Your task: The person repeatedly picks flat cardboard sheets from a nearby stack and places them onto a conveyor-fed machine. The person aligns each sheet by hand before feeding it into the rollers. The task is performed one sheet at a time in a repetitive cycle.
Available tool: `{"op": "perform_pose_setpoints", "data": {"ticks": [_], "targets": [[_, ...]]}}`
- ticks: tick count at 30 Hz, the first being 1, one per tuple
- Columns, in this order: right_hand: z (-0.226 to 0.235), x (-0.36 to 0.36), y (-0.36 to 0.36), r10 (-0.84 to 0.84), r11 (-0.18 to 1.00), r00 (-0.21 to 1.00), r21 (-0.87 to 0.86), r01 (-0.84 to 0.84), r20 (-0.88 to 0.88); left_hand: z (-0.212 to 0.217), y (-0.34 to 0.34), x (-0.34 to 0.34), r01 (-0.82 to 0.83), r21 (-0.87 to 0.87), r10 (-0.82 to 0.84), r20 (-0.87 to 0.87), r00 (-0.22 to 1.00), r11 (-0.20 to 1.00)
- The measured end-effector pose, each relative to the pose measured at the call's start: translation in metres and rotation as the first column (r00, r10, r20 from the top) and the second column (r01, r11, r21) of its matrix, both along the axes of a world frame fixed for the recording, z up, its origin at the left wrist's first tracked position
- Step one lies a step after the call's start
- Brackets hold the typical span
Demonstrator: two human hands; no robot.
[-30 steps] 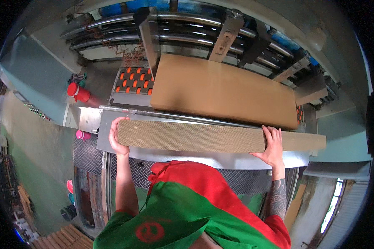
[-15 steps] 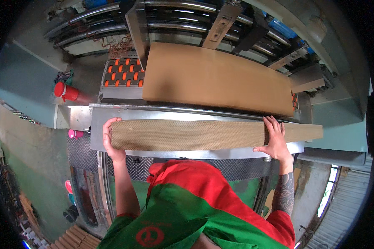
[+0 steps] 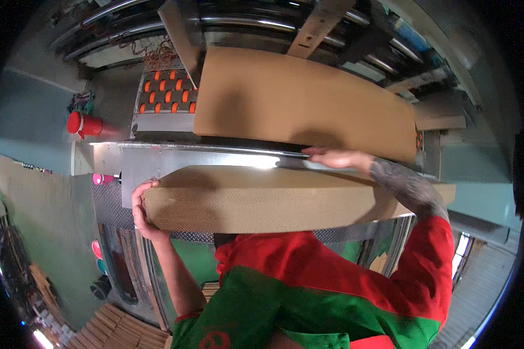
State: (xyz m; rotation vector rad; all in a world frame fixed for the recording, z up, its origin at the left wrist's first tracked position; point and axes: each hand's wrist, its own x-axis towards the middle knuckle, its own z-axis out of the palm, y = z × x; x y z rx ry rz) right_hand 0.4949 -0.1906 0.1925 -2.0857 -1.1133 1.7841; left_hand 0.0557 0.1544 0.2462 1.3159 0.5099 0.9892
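A thick stack of corrugated cardboard sheets (image 3: 256, 208) stands across the metal ledge in front of me, its fluted edges facing me and a strip of its brown top or back face showing. My left hand (image 3: 145, 209) grips the stack's left end, fingers at the far corner and thumb side low. My right hand (image 3: 339, 158) reaches over beyond the stack, palm down with fingers stretched to the left, slightly blurred. It holds nothing and is just above the metal ledge (image 3: 215, 157), close to a second brown cardboard pile (image 3: 297, 99) lying in the machine.
Orange rollers (image 3: 167, 93) show left of the pile, beside an upright metal guide plate (image 3: 180, 41). Metal bars (image 3: 244, 23) cross the machine at the back. A red jug (image 3: 82, 124) stands at left. More flat cardboard (image 3: 113, 328) lies at lower left.
My right hand has let go of the stack's right part and moved left and away over it. The stack has tilted and come nearer, showing more of its brown face. My left hand stays on its end.
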Motion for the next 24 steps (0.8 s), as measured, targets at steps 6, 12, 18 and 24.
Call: {"op": "perform_pose_setpoints", "data": {"ticks": [6, 12, 18, 24], "targets": [[-0.159, -0.019, 0.068, 0.234, 0.964, 0.971, -0.14, -0.225, 0.048, 0.009, -0.004, 0.004, -0.051, -0.05, 0.051, -0.009, 0.999, 0.997], [-0.222, -0.032, 0.092, 0.087, 0.996, 0.946, -0.059, -0.072, 0.313, 0.01, -0.004, 0.003, -0.056, -0.024, 0.054, -0.077, 0.996, 0.998], [-0.249, -0.015, 0.094, 0.283, 0.958, 0.909, -0.041, -0.285, 0.307, 0.011, -0.003, 0.005, -0.036, -0.065, 0.034, -0.03, 0.999, 0.997], [-0.245, -0.009, 0.091, 0.297, 0.953, 0.912, -0.033, -0.3, 0.283, 0.012, -0.004, 0.006, -0.054, -0.074, 0.051, -0.042, 0.998, 0.996]]}}
